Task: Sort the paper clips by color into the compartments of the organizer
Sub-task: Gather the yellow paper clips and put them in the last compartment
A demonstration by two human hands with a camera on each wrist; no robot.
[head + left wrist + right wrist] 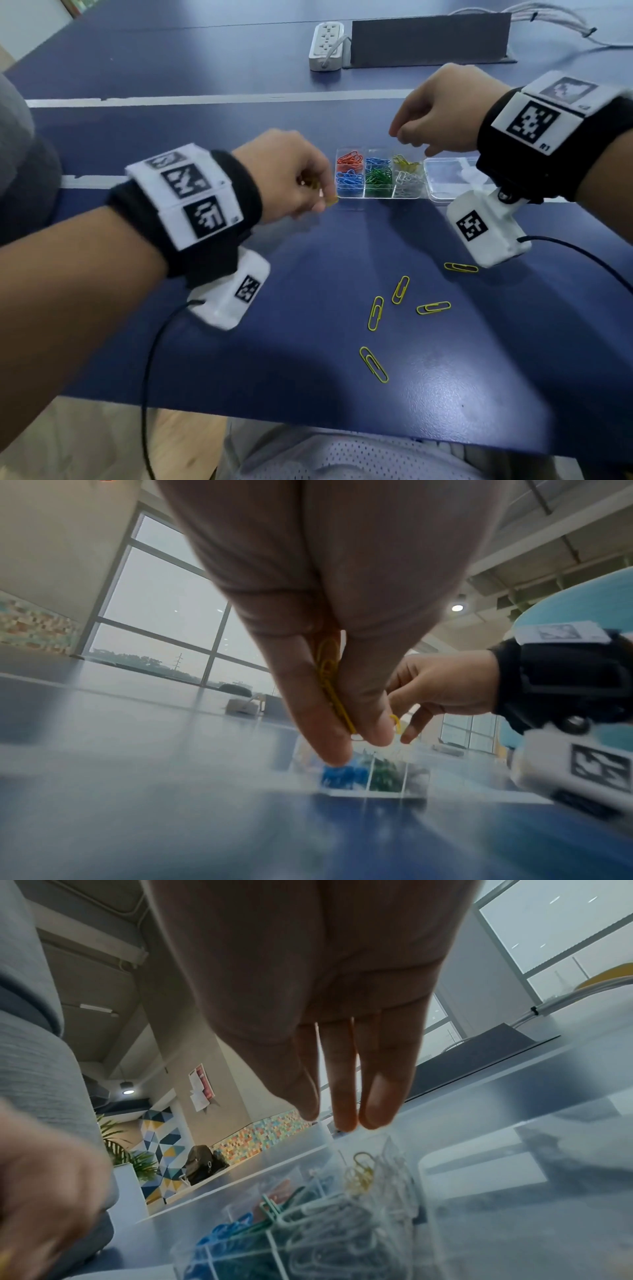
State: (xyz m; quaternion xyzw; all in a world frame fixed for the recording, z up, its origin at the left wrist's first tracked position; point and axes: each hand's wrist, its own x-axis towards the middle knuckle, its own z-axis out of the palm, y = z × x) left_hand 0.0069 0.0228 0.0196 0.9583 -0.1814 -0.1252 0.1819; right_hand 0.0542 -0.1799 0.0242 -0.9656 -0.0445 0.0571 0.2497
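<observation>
The clear organizer (378, 196) sat on the blue counter (479, 359) toward 12 o'clock from the person, its six compartments holding red, light blue and yellow clips in the far row and blue, green and white clips in the near row. Its open lid (445, 178) lay flat at 3 o'clock, touching it. Five loose yellow paper clips (400, 290) lay scattered at 6 o'clock of the organizer, well apart from it, with bare counter around them and between them and the near counter edge.

The left hand (284, 174) hovered just at 9 o'clock of the organizer, pinching a bunch of yellow clips (330, 685) between thumb and fingers; in the head view only a yellow tip showed at the fingertips, and how many clips it held could not be counted. The right hand (442, 109) hung above the organizer's far side, toward 1 o'clock, with its fingers (380, 1096) straight, relaxed and holding nothing in the right wrist view.

Open counter stretched at 9 o'clock and beyond the organizer as far as a white power strip (327, 44) and a grey box (428, 37) at 12 o'clock. The right wrist camera mount hid the lid's near right corner. The left wrist view was blurred, so only blue, green and pale compartments could be made out.
</observation>
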